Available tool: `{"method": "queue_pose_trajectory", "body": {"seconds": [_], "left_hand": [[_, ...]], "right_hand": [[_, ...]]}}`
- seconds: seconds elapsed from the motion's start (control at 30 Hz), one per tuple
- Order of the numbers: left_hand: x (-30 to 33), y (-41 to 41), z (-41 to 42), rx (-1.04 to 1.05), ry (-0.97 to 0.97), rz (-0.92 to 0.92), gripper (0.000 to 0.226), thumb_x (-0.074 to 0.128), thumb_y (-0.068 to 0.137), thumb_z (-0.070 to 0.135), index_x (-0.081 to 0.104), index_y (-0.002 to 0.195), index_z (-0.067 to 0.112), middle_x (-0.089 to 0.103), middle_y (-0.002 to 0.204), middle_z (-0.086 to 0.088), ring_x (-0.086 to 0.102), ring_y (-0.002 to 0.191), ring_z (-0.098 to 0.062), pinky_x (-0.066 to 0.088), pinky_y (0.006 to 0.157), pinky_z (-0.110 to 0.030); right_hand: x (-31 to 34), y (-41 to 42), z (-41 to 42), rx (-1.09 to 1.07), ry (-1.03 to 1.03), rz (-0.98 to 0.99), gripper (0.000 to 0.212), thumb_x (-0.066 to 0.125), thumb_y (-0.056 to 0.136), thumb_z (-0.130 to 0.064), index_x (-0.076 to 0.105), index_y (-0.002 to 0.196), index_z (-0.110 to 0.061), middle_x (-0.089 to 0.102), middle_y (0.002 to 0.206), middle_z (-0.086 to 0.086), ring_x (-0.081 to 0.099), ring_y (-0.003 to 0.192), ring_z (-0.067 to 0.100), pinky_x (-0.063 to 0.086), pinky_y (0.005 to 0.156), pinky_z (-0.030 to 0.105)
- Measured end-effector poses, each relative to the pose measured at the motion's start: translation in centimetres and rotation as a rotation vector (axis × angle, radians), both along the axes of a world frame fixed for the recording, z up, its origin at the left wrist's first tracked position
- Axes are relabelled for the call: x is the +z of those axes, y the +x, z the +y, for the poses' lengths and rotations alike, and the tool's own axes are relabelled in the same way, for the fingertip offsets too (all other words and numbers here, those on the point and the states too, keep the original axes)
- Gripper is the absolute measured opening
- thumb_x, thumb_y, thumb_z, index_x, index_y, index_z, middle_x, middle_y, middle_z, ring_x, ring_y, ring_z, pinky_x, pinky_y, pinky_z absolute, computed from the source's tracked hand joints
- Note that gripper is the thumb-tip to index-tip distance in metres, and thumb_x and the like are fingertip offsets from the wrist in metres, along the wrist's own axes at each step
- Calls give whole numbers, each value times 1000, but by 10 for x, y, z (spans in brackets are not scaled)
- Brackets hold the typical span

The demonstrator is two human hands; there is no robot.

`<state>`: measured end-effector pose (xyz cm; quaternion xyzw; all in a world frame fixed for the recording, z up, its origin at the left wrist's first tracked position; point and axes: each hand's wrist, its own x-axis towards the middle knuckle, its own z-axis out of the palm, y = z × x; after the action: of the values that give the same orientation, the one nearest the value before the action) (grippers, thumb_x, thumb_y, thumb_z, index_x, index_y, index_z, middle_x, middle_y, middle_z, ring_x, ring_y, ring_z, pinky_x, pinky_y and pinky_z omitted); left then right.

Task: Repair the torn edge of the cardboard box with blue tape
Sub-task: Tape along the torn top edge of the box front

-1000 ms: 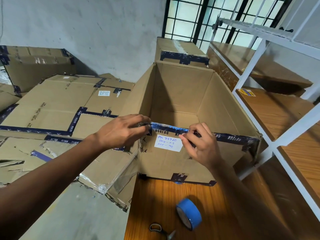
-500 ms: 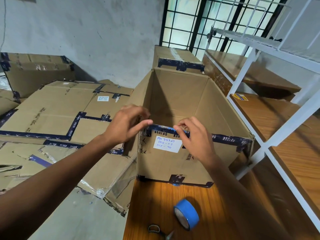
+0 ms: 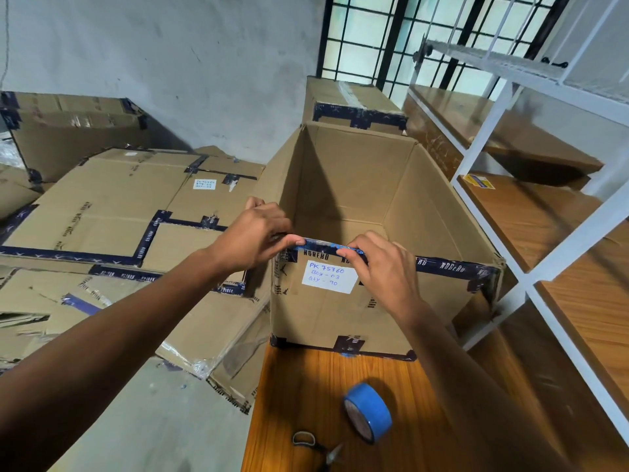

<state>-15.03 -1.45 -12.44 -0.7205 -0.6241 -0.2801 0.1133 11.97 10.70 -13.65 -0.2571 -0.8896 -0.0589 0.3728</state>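
An open cardboard box stands on a wooden table, with a white handwritten label on its near wall. A strip of blue tape lies along the near top edge. My left hand grips the box's near left corner, its thumb pressing the strip's left end. My right hand pinches the strip's right end against the rim. A roll of blue tape lies on the table in front of the box, apart from both hands.
Scissors lie on the table beside the roll. Flattened and stacked cardboard boxes fill the floor at left. A white metal rack with wooden shelves stands close on the right. Another sealed box sits behind, below a barred window.
My left hand lifted off the corner and came back down with its thumb on the tape. My right hand stayed at the strip's right end. The view shifted slightly.
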Motion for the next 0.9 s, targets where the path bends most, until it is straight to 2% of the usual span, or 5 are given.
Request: {"method": "queue_pose_trajectory", "body": {"seconds": [0.3,0.4,0.5,0.67,0.9], "left_hand": [[1,-3,-9,-51,-159,-85,37,59,97,65,63,104,28,55,98,19,49,94,1,36,94,-39],[6,0,-5,-7,-143,-156,46,57,95,75,69,93,31,62,90,19,57,92,4,34,98,-41],[11,17,6,92,-82,-113,50,47,103,72,63,82,30,61,79,13,59,78,-7,39,102,-48],[1,16,3,76,-35,-170,42,63,99,65,64,79,28,63,80,13,58,78,-8,37,96,-46],[-2,14,3,57,-41,-98,39,60,99,65,59,87,29,59,87,13,55,81,-13,34,89,-44]], "right_hand": [[6,10,4,76,-175,-144,27,56,101,-55,69,106,-31,65,99,-13,63,79,16,53,68,40],[18,3,-2,12,-276,-160,47,43,98,-72,69,101,-33,66,93,-13,63,81,12,55,69,40],[28,-17,-11,-139,-258,-204,58,31,99,-77,67,96,-31,65,89,-10,64,84,20,55,75,40],[15,-26,-19,-175,-178,-151,51,43,100,-73,65,89,-28,60,85,-6,64,76,26,45,73,36],[6,-20,-19,-114,-81,-90,45,51,101,-64,66,86,-25,58,82,-5,60,66,26,47,72,38]]}}
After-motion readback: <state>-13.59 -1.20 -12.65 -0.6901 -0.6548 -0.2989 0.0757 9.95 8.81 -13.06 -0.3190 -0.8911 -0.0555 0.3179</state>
